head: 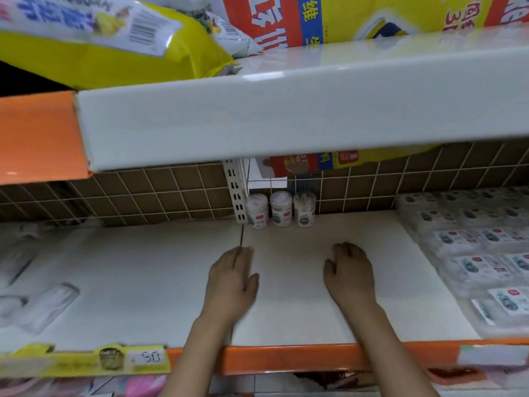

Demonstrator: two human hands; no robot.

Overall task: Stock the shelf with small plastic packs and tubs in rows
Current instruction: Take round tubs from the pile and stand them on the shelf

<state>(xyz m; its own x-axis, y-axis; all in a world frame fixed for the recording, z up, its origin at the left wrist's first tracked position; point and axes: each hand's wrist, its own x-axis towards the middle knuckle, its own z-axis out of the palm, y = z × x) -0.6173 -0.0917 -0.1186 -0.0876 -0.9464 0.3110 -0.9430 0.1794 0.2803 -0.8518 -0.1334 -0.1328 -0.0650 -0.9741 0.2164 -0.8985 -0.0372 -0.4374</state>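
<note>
Three small clear tubs (281, 209) with white tops stand in a row at the back of the white shelf (300, 319), against the tiled wall. Flat clear plastic packs (481, 265) with white labels lie in rows along the shelf's right side. My left hand (232, 285) and my right hand (350, 275) both reach over the bare middle of the shelf, palms down, fingers relaxed, holding nothing. They are well short of the tubs. The picture is slightly blurred.
The upper shelf (286, 118) overhangs close above, loaded with yellow bags (108, 50) and a large orange pack (343, 15). Blurred white packs (43, 308) lie on the left shelf section. An upright slotted post (236, 193) divides the sections. The front edge is orange with price tags (143, 358).
</note>
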